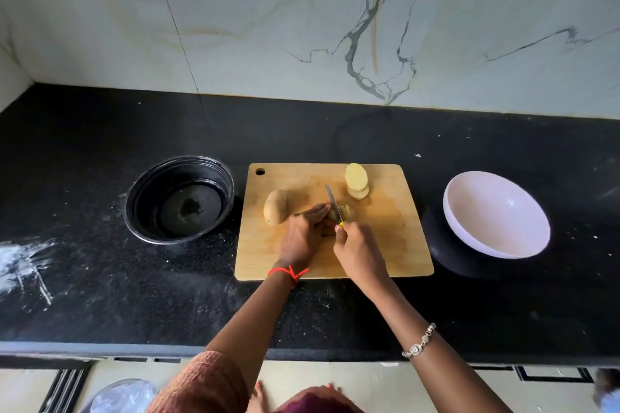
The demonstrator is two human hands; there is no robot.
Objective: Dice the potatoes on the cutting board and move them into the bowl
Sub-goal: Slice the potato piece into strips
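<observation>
Tabletop (100, 295), dark stone, left to right.

Far left: black bowl (181, 199), upright, just off the board's left edge, nothing diced in it.

Board (385, 245) sits centre, near the front edge and within easy reach of both arms.

On its left part is a whole potato (275, 211), skin on, uncut. It is probably parked there to wait its turn, clear of the blade.

Left hand (303, 238) is next to it, fingers bent down over the cut potato (347, 211) and gripping it so it cannot roll. Fingertips sit just left of the blade.

Knife (332, 199): blade points away from the person with its edge down into the cut potato. A few cuts already show on the right end.

Right hand (357, 251) is clamped round the knife handle, and a bit of yellow handle shows at the top of the fist. The two hands are close together, almost touching.

Slices (357, 181) are stacked at the far right of the board, set aside out of the cutting zone. They are rounds, not dice yet.

White bowl (496, 214) is right of the board, tilted on a dark round base, with nothing in it. It is likely the target, but which bowl is meant cannot be told.

Judged step: slicing is in progress; dicing and transfer are not yet done.
</observation>
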